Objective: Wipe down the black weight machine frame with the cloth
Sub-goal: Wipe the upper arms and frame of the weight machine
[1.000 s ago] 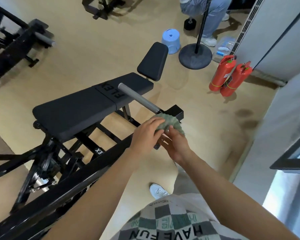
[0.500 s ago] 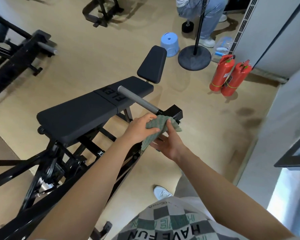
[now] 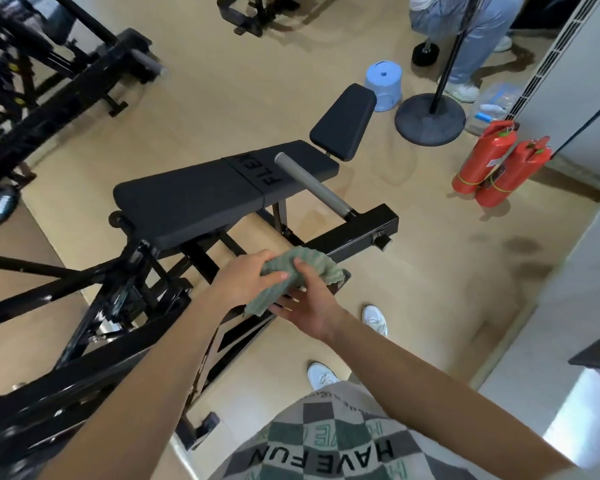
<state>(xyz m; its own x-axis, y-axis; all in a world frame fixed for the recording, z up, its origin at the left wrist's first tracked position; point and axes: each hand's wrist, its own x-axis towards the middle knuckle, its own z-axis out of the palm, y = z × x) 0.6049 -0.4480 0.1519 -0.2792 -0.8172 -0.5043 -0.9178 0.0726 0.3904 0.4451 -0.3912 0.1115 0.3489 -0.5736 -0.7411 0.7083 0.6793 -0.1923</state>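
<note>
Both hands have slid back along the black square-tube steel frame (image 3: 357,232) toward the person vs. a second ago. The tube's end and its side knob (image 3: 381,241), covered then, are bare now. The ribbed green cloth (image 3: 312,266) sits bunched over the frame's near stretch, approx. where the tube runs under the knuckles.

The left hand (image 3: 246,280) grips the cloth's near edge from above, thumb and fingers closed on it. The right hand (image 3: 309,306) lies under it w/ fingers fairly straight and thumb pressed down on top, pinching the fabric. It reads like a regrip mid-pass, so the end section looks done and the length toward the body is still to wipe.

Room: the floor right of the frame is open, bar the person's white sneakers (image 3: 374,318). Left of the frame it's tight — the black padded seat (image 3: 201,199) and its struts crowd in, and a grey round handle (image 3: 312,183) juts from the frame's far end. Two red fire extinguishers (image 3: 495,169) stand well apart on the frame's right.
</note>
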